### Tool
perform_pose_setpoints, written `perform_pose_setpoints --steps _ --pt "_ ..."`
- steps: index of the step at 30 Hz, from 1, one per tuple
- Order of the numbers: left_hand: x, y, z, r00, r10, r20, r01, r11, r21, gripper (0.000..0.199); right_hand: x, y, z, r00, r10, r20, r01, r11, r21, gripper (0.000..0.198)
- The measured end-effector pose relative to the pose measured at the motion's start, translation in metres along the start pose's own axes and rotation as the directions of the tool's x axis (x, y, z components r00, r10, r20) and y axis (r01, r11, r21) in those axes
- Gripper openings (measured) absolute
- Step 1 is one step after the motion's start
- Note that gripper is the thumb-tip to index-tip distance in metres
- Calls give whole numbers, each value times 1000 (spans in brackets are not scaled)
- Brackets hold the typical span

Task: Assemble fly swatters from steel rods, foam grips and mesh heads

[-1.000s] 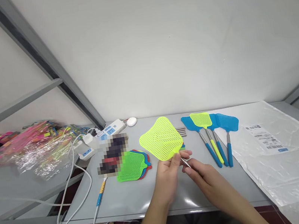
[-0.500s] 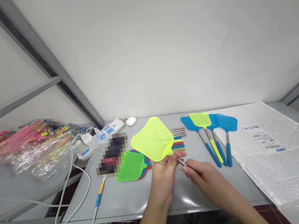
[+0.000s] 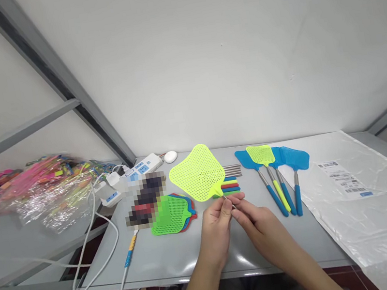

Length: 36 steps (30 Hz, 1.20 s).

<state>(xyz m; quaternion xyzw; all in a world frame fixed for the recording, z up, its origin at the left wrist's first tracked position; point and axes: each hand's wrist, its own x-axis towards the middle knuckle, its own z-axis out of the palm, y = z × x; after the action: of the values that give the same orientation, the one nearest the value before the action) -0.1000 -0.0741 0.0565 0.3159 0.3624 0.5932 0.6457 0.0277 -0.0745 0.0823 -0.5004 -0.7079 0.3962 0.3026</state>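
Head view | yellow mesh paddle (image 3: 198, 172) | just beyond left hand (image 3: 216, 224)

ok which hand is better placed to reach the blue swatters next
Likely the right hand: it sits nearer the blue swatters; the left hand is farther off, below the held yellow swatter head.

This looks like a small workshop: grey bench (image 3: 161, 265), stacked swatter heads (image 3: 170, 216), metal rods (image 3: 233, 171), bagged goods (image 3: 53, 187).
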Motion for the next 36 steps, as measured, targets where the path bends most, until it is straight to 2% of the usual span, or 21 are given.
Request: perform_pose_setpoints --steps 2,4,9,11,14,18,21,24,26,29,31,33,35,36 --pt "-1 -1 2 1000 20 -24 -20 1000 8 22 4 -1 0 999 -26 19 25 999 26 29" --pt "2 2 1 993 72 -98 -76 996 -38 22 7 -2 0 998 -60 36 60 998 13 31" --pt "25 30 -20 929 209 -306 -265 952 -155 23 0 1 0 995 -80 61 90 978 -187 33" --pt "31 40 -26 908 242 -341 -308 939 -153 23 -4 3 0 995 -82 64 96 965 -245 34" --pt "28 36 -19 913 245 -325 -303 942 -143 24 -4 4 -4 996 -82 46 92 950 -300 34" --pt "12 12 4 965 165 -204 -191 975 -116 26 4 4 -10 996 -70 49 82 939 -333 32" --pt "10 11 8 962 184 -200 -215 965 -149 28 6 4 -12 995 -79 69 98 927 -362 32" --pt "17 35 -4 930 239 -278 -299 933 -199 26 1 6 -14 990 -110 84 135 910 -393 33" --pt "24 57 -16 881 306 -360 -395 896 -204 29 -5 9 -18 986 -135 99 164 900 -404 35" --pt "32 79 -25 849 350 -397 -449 873 -190 30 -12 12 -23 982 -149 112 183 894 -410 37" --pt "33 79 -22 815 398 -421 -500 851 -164 30 -13 12 -26 983 -153 100 181 890 -419 37" --pt "31 66 -14 787 427 -446 -524 844 -117 33 -10 12 -29 987 -143 70 159 890 -427 35" --pt "24 47 -3 821 400 -408 -461 885 -59 37 -6 10 -31 992 -120 32 123 897 -426 33" --pt "20 37 2 864 366 -347 -399 917 -27 38 -4 10 -32 994 -112 18 109 900 -422 32"
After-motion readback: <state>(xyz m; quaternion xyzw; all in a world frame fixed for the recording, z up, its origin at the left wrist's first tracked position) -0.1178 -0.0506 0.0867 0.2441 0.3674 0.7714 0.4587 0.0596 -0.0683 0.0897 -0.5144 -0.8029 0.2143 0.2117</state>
